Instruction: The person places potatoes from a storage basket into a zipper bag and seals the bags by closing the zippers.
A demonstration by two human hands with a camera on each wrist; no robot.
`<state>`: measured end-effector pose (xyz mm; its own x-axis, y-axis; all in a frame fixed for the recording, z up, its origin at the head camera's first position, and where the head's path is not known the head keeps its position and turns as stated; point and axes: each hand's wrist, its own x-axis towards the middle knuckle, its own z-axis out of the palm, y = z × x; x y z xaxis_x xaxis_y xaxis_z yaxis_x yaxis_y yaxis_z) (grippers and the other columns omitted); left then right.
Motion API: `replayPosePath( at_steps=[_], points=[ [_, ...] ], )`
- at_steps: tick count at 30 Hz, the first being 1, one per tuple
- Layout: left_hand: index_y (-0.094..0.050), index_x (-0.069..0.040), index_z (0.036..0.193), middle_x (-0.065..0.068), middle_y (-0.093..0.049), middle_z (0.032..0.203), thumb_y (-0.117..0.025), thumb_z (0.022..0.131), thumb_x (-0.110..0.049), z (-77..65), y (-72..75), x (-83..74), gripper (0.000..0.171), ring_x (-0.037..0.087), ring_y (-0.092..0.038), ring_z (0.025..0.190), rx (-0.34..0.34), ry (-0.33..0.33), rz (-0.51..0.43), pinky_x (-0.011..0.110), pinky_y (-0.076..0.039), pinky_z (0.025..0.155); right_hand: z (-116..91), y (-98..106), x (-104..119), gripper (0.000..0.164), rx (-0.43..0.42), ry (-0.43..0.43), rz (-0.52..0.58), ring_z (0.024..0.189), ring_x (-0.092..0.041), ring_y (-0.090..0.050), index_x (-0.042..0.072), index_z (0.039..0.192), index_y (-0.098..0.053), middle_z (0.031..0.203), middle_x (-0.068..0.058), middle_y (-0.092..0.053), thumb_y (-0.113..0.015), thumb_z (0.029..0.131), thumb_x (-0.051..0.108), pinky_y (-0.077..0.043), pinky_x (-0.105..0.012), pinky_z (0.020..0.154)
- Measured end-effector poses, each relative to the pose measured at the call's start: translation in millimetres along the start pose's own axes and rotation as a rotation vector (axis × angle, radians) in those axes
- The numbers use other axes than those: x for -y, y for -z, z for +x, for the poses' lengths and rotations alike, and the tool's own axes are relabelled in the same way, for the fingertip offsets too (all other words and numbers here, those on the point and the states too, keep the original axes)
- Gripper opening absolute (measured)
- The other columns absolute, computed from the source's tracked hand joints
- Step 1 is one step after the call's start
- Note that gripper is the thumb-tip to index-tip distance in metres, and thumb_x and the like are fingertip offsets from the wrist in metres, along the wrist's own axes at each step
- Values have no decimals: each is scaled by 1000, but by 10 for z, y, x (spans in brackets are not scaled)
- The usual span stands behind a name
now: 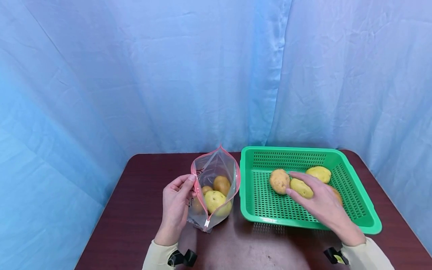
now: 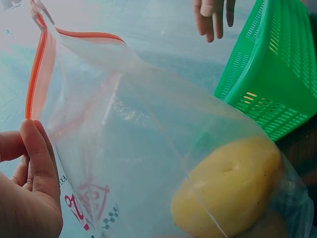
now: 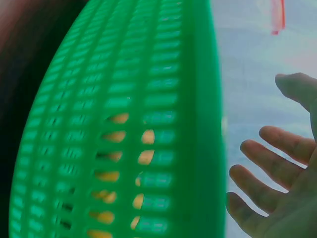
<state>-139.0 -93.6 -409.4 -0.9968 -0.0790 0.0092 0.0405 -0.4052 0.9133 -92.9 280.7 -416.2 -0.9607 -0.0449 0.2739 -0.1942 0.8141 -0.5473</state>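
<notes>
My left hand (image 1: pixel 176 202) pinches the red zip rim of a clear zip bag (image 1: pixel 216 165) between thumb and fingers. The bag's mouth gapes upward, and inside lie a yellow potato (image 1: pixel 214 201) and brown rounded ones (image 1: pixel 221 185). In the left wrist view the yellow potato (image 2: pixel 228 188) shows through the plastic. Over the green basket (image 1: pixel 248 187) hovers my right hand (image 1: pixel 322 200), fingers spread and holding nothing. Its thumb and fingertips are near a tan potato (image 1: pixel 279 181) and a yellow potato (image 1: pixel 300 188); the hand partly hides a browner one (image 1: pixel 336 195) behind it.
Another yellow potato (image 1: pixel 318 173) sits toward the back of the basket. The basket's raised, perforated wall (image 3: pixel 124 99) stands close to the bag's right side. A dark wooden table (image 1: pixel 135 217) supports everything, with a pale blue curtain (image 1: pixel 202 75) behind its far edge.
</notes>
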Motion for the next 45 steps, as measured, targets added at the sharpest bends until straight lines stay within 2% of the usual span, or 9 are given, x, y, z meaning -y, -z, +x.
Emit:
replayPosePath(
  at_steps=[2, 11, 19, 25, 31, 37, 45],
  points=[
    [-73, -2, 96, 2, -69, 76, -68, 100, -4, 0, 0, 0, 6, 9, -61, 63, 0, 0, 2, 20, -55, 58, -5, 12, -53, 59, 6, -1, -22, 129, -45, -54, 17, 144, -60, 142, -15, -61, -76, 94, 45, -48, -67, 89],
    [-73, -3, 96, 2, -69, 75, -68, 100, -4, 6, -1, 7, 6, 8, -61, 63, -1, 1, 4, 20, -55, 58, 18, 24, -270, 72, 84, 8, -39, 135, -46, -46, 10, 149, -53, 148, -18, -54, -77, 93, 49, -40, -70, 98],
    [-72, -3, 96, 2, -68, 75, -68, 100, -5, 4, 10, 10, 6, 9, -61, 63, 8, -6, -2, 20, -54, 57, 61, 11, -426, 81, 140, 14, -88, 131, -48, -49, 3, 149, -50, 145, -23, -54, -79, 90, 50, -44, -69, 96],
    [-73, -3, 96, 2, -69, 74, -69, 100, -5, 8, 12, 13, 6, 8, -61, 62, 5, -2, 0, 20, -55, 57, 94, 1, -531, 85, 182, -3, -101, 120, -42, -57, 1, 148, -49, 141, -23, -57, -80, 88, 52, -51, -56, 84],
    [-73, -3, 95, 2, -69, 74, -68, 100, -4, 8, 10, 13, 7, 8, -61, 61, 5, -2, -5, 19, -54, 57, 137, -11, -605, 88, 227, -18, -110, 108, -35, -61, 0, 149, -48, 137, -24, -59, -79, 88, 56, -49, -44, 73],
    [-73, -5, 95, 2, -69, 73, -67, 100, -2, 8, 9, 11, 9, 8, -60, 60, 4, -4, -13, 19, -54, 56, 167, -17, -638, 91, 267, -41, -106, 100, -28, -61, -3, 149, -47, 133, -23, -61, -78, 87, 57, -49, -40, 71],
    [-74, -5, 95, 2, -69, 73, -66, 100, -2, 14, 16, 18, 9, 8, -59, 58, -3, 3, -10, 19, -53, 55, 197, -42, -681, 93, 305, -37, -110, 100, -25, -61, -6, 149, -45, 134, -24, -60, -77, 89, 57, -50, -41, 73]
  ],
)
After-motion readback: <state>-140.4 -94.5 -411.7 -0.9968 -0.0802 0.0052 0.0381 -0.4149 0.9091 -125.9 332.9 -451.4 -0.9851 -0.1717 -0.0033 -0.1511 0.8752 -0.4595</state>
